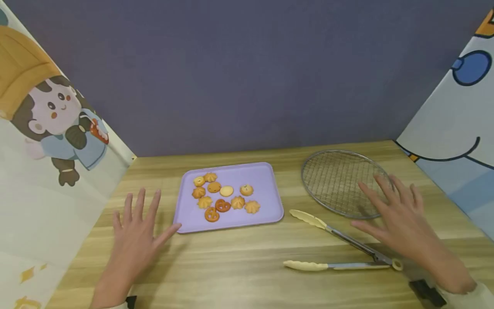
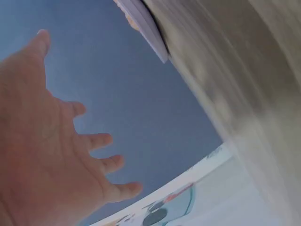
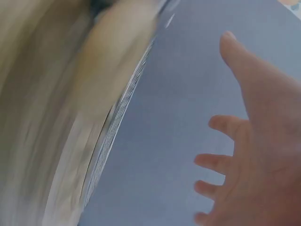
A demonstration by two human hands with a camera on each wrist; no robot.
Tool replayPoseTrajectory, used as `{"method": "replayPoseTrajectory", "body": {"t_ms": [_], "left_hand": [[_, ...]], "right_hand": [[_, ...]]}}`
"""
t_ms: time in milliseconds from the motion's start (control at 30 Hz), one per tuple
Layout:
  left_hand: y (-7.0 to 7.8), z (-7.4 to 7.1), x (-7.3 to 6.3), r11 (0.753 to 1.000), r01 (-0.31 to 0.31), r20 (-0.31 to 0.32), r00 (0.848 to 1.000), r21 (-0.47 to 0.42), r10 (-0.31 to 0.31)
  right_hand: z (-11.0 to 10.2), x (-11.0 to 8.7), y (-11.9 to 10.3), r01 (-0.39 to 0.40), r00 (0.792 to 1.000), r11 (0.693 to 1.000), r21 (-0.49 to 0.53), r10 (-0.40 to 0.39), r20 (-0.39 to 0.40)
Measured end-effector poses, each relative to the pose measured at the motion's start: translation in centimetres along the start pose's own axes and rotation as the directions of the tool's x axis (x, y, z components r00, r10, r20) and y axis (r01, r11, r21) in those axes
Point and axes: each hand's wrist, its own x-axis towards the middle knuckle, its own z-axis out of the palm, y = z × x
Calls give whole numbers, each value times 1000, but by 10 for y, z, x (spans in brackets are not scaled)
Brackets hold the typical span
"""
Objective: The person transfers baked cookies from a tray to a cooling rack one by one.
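Note:
My left hand is spread above the table, its thumb tip over the near left corner of a purple tray. On that tray lie several small cookies and two pretzels. With fingers apart, my right hand hovers over the right edge of a round wire rack. A pair of tongs with cream tips lies spread on the table, left of the right hand. In both wrist views the palms, left and right, hold nothing.
The wooden table ends at a dark blue-grey back wall. White side panels stand left and right, the left one showing a cartoon chef, the right one a large cartoon face.

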Motion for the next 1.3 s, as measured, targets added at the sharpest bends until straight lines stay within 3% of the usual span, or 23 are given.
{"method": "replayPoseTrajectory", "body": {"t_ms": [133,300,400,500,567,600,700,800,867,933,1033,1167,1300], "left_hand": [[5,2,5,996,22,89,996,-89,-14],[7,0,9,965,100,248,968,-241,-38],[5,4,15,943,100,279,960,-317,-8],[1,9,23,900,135,345,938,-415,18],[-2,11,27,849,196,415,909,-491,30],[-5,12,28,807,243,458,888,-539,39],[-17,14,30,650,395,577,813,-649,81],[-30,14,30,509,526,663,738,-682,126],[-37,14,30,467,553,681,715,-690,158],[-39,15,32,459,547,677,714,-700,181],[-38,19,35,470,509,647,736,-721,196],[-35,23,38,485,502,636,755,-716,158],[-35,26,39,469,512,626,771,-720,119]], "right_hand": [[-5,-2,-14,16,998,992,129,-24,63],[-12,-11,-39,-64,965,952,300,-17,262],[-14,-19,-49,-93,933,949,302,-23,360],[-12,-27,-55,-81,909,962,260,-35,416],[-9,-30,-57,-72,896,971,229,-38,442],[-8,-31,-58,-69,893,975,213,-35,448],[-2,-31,-60,-56,893,979,195,-38,447],[2,-31,-63,-34,901,979,202,-57,429],[4,-31,-64,-24,906,977,212,-68,418],[4,-31,-64,-31,907,976,216,-63,416],[3,-31,-62,-34,914,975,220,-59,402],[3,-31,-61,-19,921,974,228,-71,383],[4,-34,-59,-45,925,968,245,-52,376]]}}
